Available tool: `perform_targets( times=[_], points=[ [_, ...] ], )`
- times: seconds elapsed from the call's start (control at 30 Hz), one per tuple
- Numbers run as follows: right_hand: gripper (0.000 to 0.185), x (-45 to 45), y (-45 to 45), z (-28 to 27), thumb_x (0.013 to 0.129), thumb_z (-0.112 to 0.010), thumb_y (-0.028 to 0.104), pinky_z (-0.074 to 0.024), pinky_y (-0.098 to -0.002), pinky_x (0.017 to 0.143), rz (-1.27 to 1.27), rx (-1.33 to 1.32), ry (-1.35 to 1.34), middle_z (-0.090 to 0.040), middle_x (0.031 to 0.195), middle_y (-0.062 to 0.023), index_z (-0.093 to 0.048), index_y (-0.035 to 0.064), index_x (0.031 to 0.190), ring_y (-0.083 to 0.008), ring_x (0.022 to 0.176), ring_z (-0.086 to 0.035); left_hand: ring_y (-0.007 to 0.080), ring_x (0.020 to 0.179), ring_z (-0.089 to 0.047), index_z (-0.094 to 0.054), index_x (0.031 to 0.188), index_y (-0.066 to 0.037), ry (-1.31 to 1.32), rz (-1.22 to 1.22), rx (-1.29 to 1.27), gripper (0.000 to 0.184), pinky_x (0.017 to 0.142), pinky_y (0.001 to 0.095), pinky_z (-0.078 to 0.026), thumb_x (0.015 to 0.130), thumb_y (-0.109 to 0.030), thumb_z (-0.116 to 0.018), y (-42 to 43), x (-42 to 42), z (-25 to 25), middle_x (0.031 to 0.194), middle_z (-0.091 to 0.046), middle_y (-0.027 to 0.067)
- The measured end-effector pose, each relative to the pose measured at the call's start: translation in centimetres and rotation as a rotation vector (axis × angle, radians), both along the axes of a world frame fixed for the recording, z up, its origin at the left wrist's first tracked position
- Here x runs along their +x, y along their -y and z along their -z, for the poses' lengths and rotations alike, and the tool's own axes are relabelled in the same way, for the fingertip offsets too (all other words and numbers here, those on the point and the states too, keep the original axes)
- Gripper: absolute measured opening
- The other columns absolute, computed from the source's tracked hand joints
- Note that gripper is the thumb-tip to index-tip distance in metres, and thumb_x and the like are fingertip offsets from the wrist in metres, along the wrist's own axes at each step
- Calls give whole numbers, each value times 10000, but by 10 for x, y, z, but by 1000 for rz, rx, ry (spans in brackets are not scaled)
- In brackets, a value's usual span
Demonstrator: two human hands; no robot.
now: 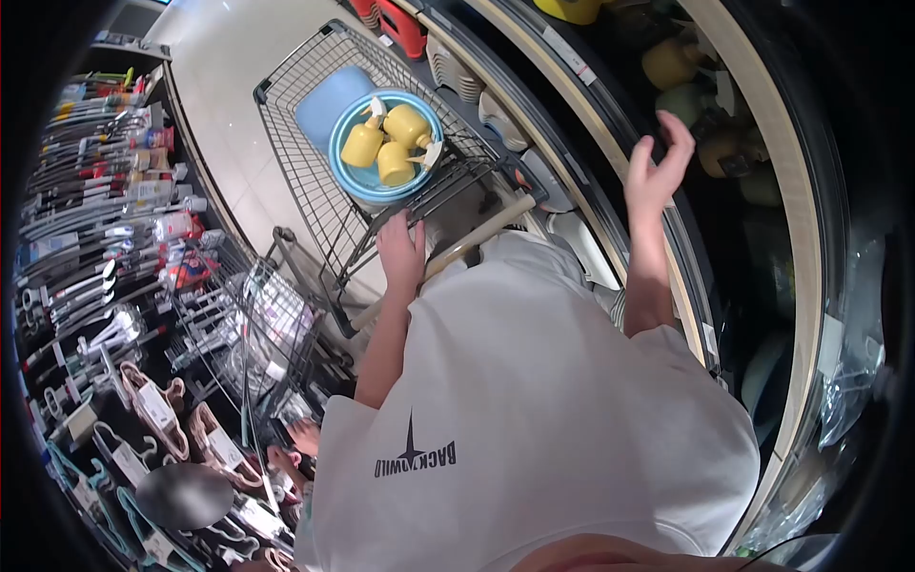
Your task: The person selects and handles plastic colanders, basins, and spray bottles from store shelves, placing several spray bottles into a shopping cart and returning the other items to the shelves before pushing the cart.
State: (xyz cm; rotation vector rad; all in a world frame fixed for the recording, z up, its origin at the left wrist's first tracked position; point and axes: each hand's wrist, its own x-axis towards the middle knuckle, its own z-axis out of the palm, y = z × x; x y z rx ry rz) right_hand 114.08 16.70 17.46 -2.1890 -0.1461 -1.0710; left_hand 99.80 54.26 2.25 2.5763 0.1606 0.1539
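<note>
My left hand lies by the near rim of a wire shopping cart, just ahead of its handle bar. Its fingers point forward and no object shows in them. Inside the cart, a round blue basin holds three yellow spray bottles with white trigger heads. Beside the basin is a flat light-blue item whose kind is unclear. Raised at the right, my right hand has thumb and fingers apart, holding nothing. Dim spray bottles stand on the dark shelf near it.
Shelving with wooden edges curves along my right side. Hangers and packaged goods hang on the left rack. A second wire cart with wrapped goods stands at left, near another person's hand. Tiled floor lies ahead.
</note>
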Motion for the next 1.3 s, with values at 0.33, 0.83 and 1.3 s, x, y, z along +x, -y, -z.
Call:
perform_targets(
  times=[0.33, 0.83, 1.3],
  points=[
    [147, -30, -95, 112, 937, -596, 91, -557, -423, 859, -837, -38, -597, -693, 1021, -108, -666, 61, 1063, -298, 1001, -679, 390, 1239, -551, -544, 1314, -17, -54, -77, -8, 452, 1127, 554, -362, 897, -126, -676, 13, -5, 6, 1242, -626, 169],
    [213, -40, -96, 162, 971, -569, 278, -574, -460, 743, -832, -598, -711, -719, 863, -89, -674, 105, 907, -301, 853, -717, 373, 1240, -562, -557, 1379, -55, -31, -241, 23, 482, 1081, 467, -438, 915, -124, -668, 40, -9, -1, 1319, -643, 162],
    [215, -78, -74, 163, 953, -546, 258, -566, -477, 768, -717, -559, -675, -712, 862, -98, -662, 95, 874, -323, 875, -705, 405, 1350, -514, -426, 1553, -51, -11, 29, -193, 714, 1151, 480, -400, 891, -93, -692, 11, -67, 13, 1480, -551, 211]
  ],
)
